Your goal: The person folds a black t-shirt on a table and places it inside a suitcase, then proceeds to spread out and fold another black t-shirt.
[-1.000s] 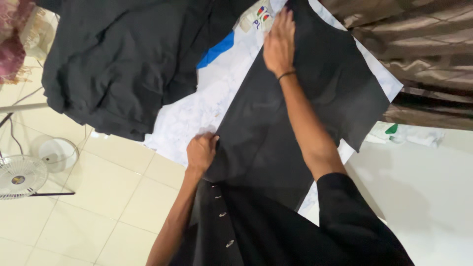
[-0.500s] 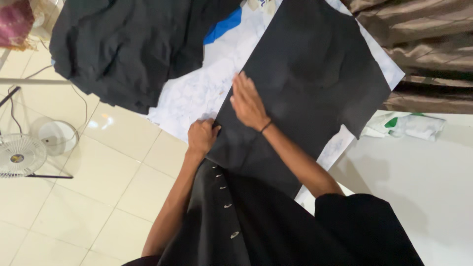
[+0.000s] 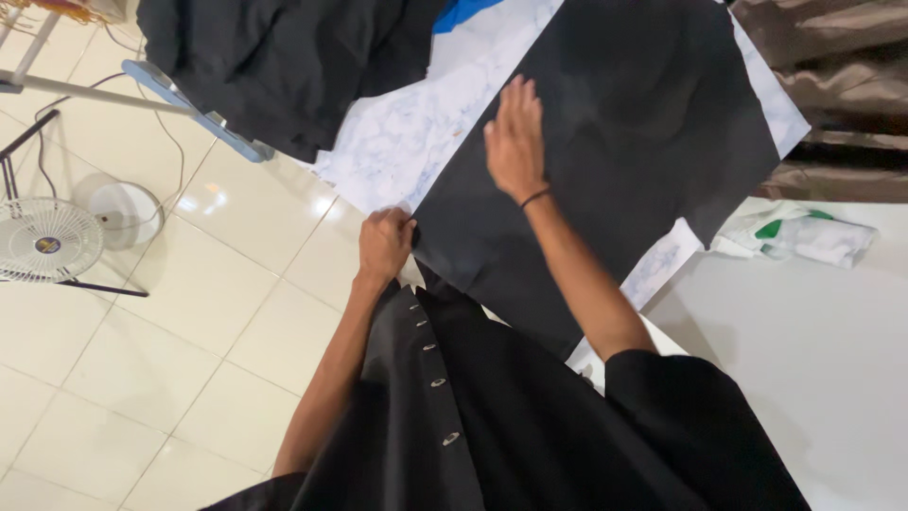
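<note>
A flat piece of black fabric (image 3: 643, 142) lies spread on a white marble-patterned table (image 3: 416, 132). My left hand (image 3: 385, 242) is closed on the fabric's near corner at the table's edge. My right hand (image 3: 515, 142) lies flat, fingers together, palm down on the fabric near its left edge; a thin dark band circles the wrist. The cloth hangs over the table's near edge toward my dark buttoned garment (image 3: 445, 388).
A heap of black cloth (image 3: 284, 57) covers the table's far left, with a blue patch (image 3: 463, 11) beside it. A small white fan (image 3: 47, 241) and cables sit on the tiled floor at left. A brown curtain (image 3: 832, 85) hangs at right, above a crumpled white-and-green bag (image 3: 804, 237).
My right hand slid from the fabric's far end back toward me, then out again along the left edge. My left hand kept its grip on the corner. The camera tilted.
</note>
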